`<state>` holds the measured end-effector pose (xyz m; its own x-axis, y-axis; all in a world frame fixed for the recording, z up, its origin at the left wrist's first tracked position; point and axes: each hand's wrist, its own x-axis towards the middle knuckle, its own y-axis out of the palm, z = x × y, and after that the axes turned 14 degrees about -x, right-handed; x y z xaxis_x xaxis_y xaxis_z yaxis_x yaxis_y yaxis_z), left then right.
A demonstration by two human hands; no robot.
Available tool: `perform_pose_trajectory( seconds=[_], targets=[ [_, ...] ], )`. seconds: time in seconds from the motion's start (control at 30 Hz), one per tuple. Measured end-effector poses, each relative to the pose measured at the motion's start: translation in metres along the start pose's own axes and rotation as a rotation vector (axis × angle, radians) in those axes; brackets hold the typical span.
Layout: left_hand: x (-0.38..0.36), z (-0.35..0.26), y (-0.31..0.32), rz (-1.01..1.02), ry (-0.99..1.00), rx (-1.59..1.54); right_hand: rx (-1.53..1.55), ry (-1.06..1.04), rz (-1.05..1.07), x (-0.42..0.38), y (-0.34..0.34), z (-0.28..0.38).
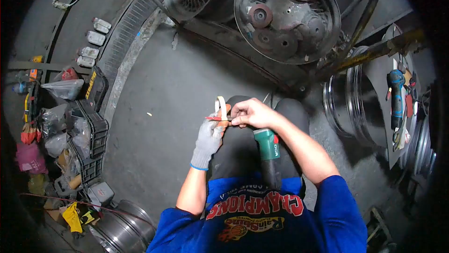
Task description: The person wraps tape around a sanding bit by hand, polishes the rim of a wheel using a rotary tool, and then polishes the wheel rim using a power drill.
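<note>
A green grinder point(267, 146) with a black rear body lies along the seated person's lap, its long axis running from the chest out toward the knees, head end under the hands. The gloved left hand point(211, 133) pinches a curled tan strip point(220, 105) and a thin red piece point(213, 118). The bare right hand point(251, 112), fingers curled, grips the same spot, both forearms angled inward.
</note>
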<state>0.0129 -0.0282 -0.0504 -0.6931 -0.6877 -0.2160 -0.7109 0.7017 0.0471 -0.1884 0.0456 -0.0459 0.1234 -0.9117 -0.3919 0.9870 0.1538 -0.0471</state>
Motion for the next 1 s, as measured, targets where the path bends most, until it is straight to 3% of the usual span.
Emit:
perform_pose_trajectory(
  seconds=[0.03,0.1,0.17,0.2,0.23,0.27,0.3,0.4,0.47,0.5,0.53,0.57,0.6,0.63,0.67,0.7,0.77,0.83,0.9,1.0],
  targets=[
    [0.008,-0.006,0.000,0.056,0.017,0.038,0.086,0.016,0.149,0.001,-0.010,0.004],
    [0.011,-0.018,0.003,0.115,0.031,0.073,-0.108,-0.087,0.224,0.007,-0.022,0.003],
    [0.006,-0.028,0.007,0.083,-0.202,0.017,-0.160,-0.079,0.204,0.001,-0.019,0.008],
    [0.003,-0.020,0.005,0.083,-0.206,0.014,-0.408,-0.212,0.001,-0.003,-0.014,0.012],
    [0.001,-0.010,0.002,0.074,-0.033,0.152,-0.654,-0.343,-0.204,-0.009,-0.007,0.018],
    [-0.002,-0.003,0.000,0.070,0.055,0.220,-0.651,-0.229,-0.241,-0.015,0.002,0.025],
    [-0.003,-0.004,0.001,0.059,0.142,0.290,-0.652,-0.285,-0.367,-0.014,0.010,0.018],
    [-0.003,-0.011,0.006,0.009,-0.127,-0.010,-0.567,-0.197,-0.350,-0.004,0.005,0.007],
    [0.007,-0.022,0.007,0.057,-0.071,0.045,-0.274,-0.154,-0.120,-0.001,-0.007,0.004],
    [0.012,-0.027,0.009,0.103,-0.016,0.098,-0.272,-0.153,-0.119,0.003,-0.014,0.001],
    [0.016,-0.018,0.006,0.101,-0.019,0.099,-0.105,-0.082,0.096,0.008,-0.019,-0.002],
    [0.020,-0.002,0.000,0.138,0.114,0.141,0.064,-0.014,0.311,0.012,-0.021,-0.004],
    [0.022,0.007,-0.005,0.174,0.250,0.185,-0.078,-0.046,0.229,0.011,-0.018,0.001],
    [0.020,-0.006,-0.004,0.167,0.248,0.189,-0.219,-0.077,0.146,0.006,-0.015,0.011],
    [0.014,-0.019,-0.002,0.166,0.103,0.212,-0.615,-0.160,-0.007,0.000,-0.013,0.022],
    [0.008,-0.029,0.000,0.165,-0.041,0.232,-0.614,-0.161,-0.001,-0.005,-0.006,0.024],
    [0.006,-0.029,0.004,0.122,-0.021,0.178,-0.602,-0.254,-0.358,-0.013,0.003,0.028],
    [0.008,-0.022,-0.001,0.180,0.011,0.321,-0.612,-0.232,-0.366,-0.007,0.006,0.016],
    [0.013,-0.010,-0.007,0.175,0.122,0.373,-0.533,-0.332,-0.263,-0.001,0.000,0.009],
    [0.021,-0.002,-0.006,0.183,0.280,0.334,-0.251,-0.069,0.096,0.011,-0.018,0.011]
  ],
)
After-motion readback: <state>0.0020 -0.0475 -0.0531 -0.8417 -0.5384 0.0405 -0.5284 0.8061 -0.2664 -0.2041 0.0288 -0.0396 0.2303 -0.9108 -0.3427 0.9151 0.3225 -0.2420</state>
